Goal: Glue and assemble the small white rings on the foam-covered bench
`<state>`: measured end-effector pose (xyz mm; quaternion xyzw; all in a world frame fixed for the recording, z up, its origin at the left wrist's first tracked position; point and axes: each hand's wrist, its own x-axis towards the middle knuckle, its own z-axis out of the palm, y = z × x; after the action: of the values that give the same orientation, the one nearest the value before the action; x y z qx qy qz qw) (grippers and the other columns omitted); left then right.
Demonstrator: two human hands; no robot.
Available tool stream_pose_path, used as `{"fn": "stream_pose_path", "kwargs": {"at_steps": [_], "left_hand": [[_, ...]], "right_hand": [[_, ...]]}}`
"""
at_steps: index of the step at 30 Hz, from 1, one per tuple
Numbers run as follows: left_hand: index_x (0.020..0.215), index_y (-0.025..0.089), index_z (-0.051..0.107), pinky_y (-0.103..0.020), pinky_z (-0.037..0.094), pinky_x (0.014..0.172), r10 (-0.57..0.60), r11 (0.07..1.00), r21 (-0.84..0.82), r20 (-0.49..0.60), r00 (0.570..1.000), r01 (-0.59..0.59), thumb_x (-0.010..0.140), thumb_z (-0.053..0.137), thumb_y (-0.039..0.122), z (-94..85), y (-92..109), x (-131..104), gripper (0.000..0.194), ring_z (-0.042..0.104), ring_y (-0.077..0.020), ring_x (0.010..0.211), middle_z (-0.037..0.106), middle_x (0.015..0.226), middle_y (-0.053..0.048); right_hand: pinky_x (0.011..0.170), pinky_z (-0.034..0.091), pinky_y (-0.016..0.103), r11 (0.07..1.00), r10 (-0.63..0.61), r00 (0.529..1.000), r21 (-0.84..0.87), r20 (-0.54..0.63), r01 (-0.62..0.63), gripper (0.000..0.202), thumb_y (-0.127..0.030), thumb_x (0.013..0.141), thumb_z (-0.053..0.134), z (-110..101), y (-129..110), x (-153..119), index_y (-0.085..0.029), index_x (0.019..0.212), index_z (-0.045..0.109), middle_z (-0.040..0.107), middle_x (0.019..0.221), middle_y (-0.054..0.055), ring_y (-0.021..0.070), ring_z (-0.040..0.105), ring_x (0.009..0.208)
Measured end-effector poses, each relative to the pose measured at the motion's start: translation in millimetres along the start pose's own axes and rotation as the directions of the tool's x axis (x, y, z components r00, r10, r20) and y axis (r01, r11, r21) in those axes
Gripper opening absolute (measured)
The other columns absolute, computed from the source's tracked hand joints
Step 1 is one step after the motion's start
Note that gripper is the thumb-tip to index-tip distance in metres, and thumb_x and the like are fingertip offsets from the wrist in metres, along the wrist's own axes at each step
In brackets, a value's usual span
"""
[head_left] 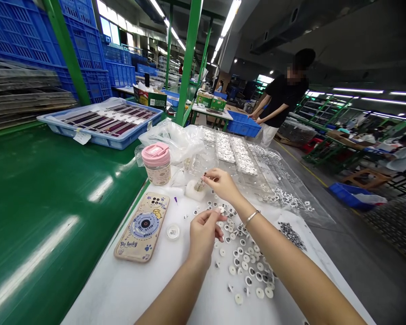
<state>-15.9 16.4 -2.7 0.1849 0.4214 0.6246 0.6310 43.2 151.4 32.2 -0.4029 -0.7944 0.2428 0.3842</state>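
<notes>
My left hand (pixel 203 234) is closed in a pinch on a small white disc (pixel 221 210), held just above the white work surface (pixel 149 289). Farther forward, my right hand (pixel 225 186), with a metal bangle on its wrist, pinches something small and dark at the mouth of a little clear bottle (pixel 199 185); the fingers hide most of it. That bottle stands in a white foam-like block (pixel 193 191). Loose white discs (pixel 246 266), several with grey metal centres, lie scattered below and right of my hands. A heap of small dark metal parts (pixel 291 234) lies beyond my right forearm.
On the left are a phone in a patterned case (pixel 142 227), a round clear container (pixel 173 232) and a pink-lidded cup (pixel 156 163). Clear trays of white parts (pixel 235 153) lie ahead. A blue tray (pixel 122 143) rests on the green table (pixel 54 189). A person (pixel 284 97) stands beyond, holding a blue crate.
</notes>
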Motion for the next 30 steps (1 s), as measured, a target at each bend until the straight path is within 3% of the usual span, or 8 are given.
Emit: {"fn": "stream_pose_path", "kwargs": {"at_steps": [4, 7, 10, 16, 30], "left_hand": [[0.069, 0.012, 0.06, -0.019, 0.037, 0.036, 0.001, 1.0, 0.012, 0.006, 1.0, -0.001, 0.067, 0.068, 0.041, 0.6, 0, -1, 0.03, 0.042, -0.0047, 0.039, 0.066, 0.073, -0.005], [0.068, 0.012, 0.06, -0.019, 0.037, 0.037, 0.004, 1.0, 0.027, 0.016, 1.0, -0.005, 0.069, 0.067, 0.04, 0.9, 0, -1, 0.029, 0.042, -0.0044, 0.039, 0.066, 0.075, -0.006], [0.067, 0.012, 0.06, -0.019, 0.038, 0.037, -0.003, 0.999, 0.04, 0.018, 1.0, 0.002, 0.07, 0.066, 0.04, 0.9, 0, -2, 0.028, 0.043, -0.0047, 0.039, 0.066, 0.075, -0.005], [0.065, 0.013, 0.06, -0.019, 0.039, 0.038, -0.002, 0.999, 0.052, 0.033, 0.999, 0.0, 0.07, 0.066, 0.04, 1.2, 0, -5, 0.028, 0.043, -0.0051, 0.04, 0.066, 0.074, -0.005], [0.066, 0.012, 0.06, -0.018, 0.038, 0.038, 0.004, 0.999, 0.048, 0.056, 0.998, -0.006, 0.073, 0.065, 0.039, 1.4, -2, -5, 0.028, 0.043, -0.0046, 0.04, 0.066, 0.076, -0.006]], "right_hand": [[0.068, 0.049, 0.028, 0.999, -0.006, 0.984, 0.032, -0.18, 0.012, 0.02, -0.035, 0.078, 0.059, -20, -14, -14, -0.017, 0.074, 0.067, 0.066, 0.082, 0.006, 0.0154, 0.06, 0.073], [0.074, 0.052, 0.032, 0.993, 0.023, 0.929, 0.115, -0.37, 0.021, 0.021, -0.036, 0.08, 0.059, -46, -28, -37, -0.017, 0.083, 0.067, 0.068, 0.083, 0.006, 0.0163, 0.063, 0.078], [0.07, 0.055, 0.033, 0.985, 0.062, 0.888, 0.173, -0.456, 0.02, 0.016, -0.033, 0.075, 0.065, -68, -40, -66, -0.019, 0.08, 0.069, 0.069, 0.077, 0.004, 0.0162, 0.065, 0.072], [0.064, 0.057, 0.032, 0.991, 0.083, 0.894, 0.128, -0.44, -0.029, 0.01, -0.03, 0.073, 0.067, -78, -47, -99, -0.02, 0.073, 0.069, 0.071, 0.072, 0.004, 0.0169, 0.066, 0.066], [0.071, 0.056, 0.033, 0.994, 0.074, 0.916, 0.106, -0.395, -0.035, 0.007, -0.027, 0.073, 0.067, -73, -38, -102, -0.02, 0.074, 0.07, 0.071, 0.075, 0.004, 0.0179, 0.066, 0.072]]}}
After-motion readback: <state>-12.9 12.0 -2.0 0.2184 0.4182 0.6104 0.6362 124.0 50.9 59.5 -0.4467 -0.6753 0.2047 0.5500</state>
